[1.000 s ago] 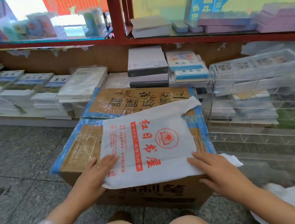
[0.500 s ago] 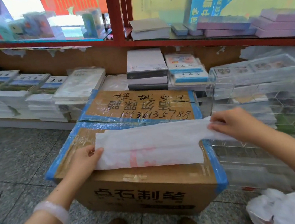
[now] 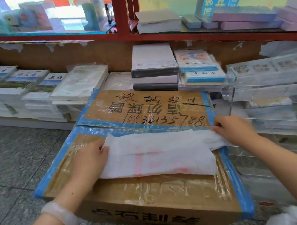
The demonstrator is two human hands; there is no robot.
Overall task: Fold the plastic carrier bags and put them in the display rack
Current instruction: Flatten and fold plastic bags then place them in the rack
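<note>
Head view: thin, crinkled white bag (image 3: 156,155), perhaps folded, on taped cardboard box (image 3: 153,195).

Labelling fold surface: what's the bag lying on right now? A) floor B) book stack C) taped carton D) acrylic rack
C: the bag lies folded on the carton, the left hand at one end and the right hand at the other.
</note>
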